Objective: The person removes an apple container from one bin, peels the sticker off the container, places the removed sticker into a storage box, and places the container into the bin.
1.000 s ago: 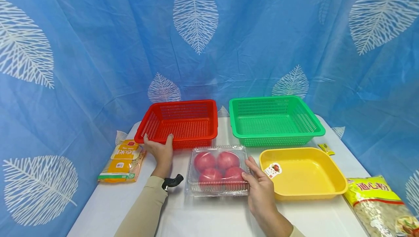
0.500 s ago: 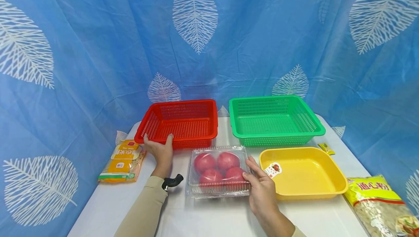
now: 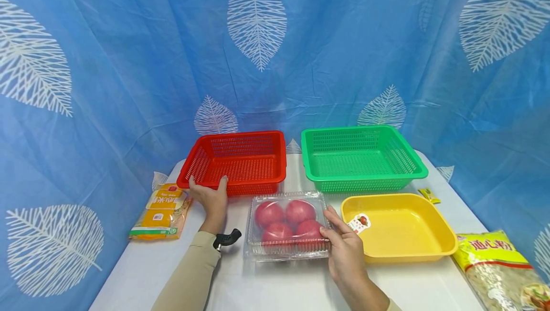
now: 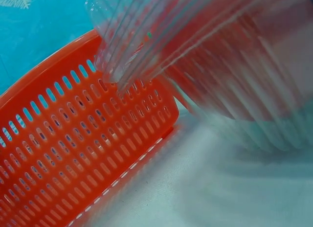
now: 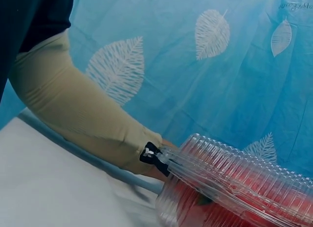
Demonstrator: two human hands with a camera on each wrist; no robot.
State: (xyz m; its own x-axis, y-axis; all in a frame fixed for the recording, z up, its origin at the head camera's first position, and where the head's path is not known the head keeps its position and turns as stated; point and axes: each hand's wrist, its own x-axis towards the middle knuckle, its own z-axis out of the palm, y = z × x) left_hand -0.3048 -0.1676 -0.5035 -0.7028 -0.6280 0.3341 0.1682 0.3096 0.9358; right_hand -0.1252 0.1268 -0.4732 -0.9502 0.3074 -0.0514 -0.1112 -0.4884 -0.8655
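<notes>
My right hand (image 3: 346,249) grips the right side of a clear plastic clamshell box (image 3: 285,257), its thumb over the lid edge. Inside the box sit several round red fruits (image 3: 300,211). Beyond the box's left side, my left hand (image 3: 212,202) is at the front rim of a red basket (image 3: 253,187), thumb and fingers spread apart with nothing between them. In the left wrist view the slotted basket wall (image 4: 88,139) and the ribbed box side (image 4: 244,75) fill the picture; the hand itself is out of sight there.
A green basket (image 3: 365,178) stands at back right, with a yellow basin (image 3: 395,234) before it. At left lies an orange food packet (image 3: 161,213). A yellow bag (image 3: 494,263) and a small yellow sachet (image 3: 428,195) lie at right. Blue curtain (image 3: 318,53) surrounds the table.
My right hand and the right side of the box have shifted very slightly right and toward me. My left hand has stayed at the red basket's rim.
</notes>
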